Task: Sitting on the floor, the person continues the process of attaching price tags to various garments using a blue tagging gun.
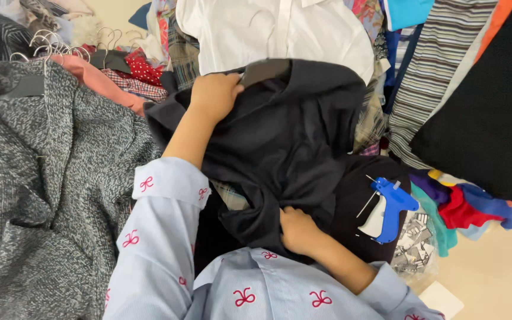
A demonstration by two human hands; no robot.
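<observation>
A dark navy garment point(291, 136) lies crumpled in front of me, on top of a pile of clothes. My left hand point(214, 95) presses on its upper left part, near the collar, fingers curled into the cloth. Down at the lower edge, my right hand point(297, 230) pinches a fold of the same garment. Both arms wear light blue sleeves with small red bow prints. A blue and white tagging gun point(388, 208) rests on dark cloth just right of my right hand, untouched.
A grey knitted garment point(42, 178) on a hanger fills the left side. A white shirt point(280, 29) lies beyond the navy one. Wire hangers point(48, 44), striped and colourful clothes point(440, 65) and a black cloth point(493, 112) surround the pile. Pale floor point(493, 272) shows at the lower right.
</observation>
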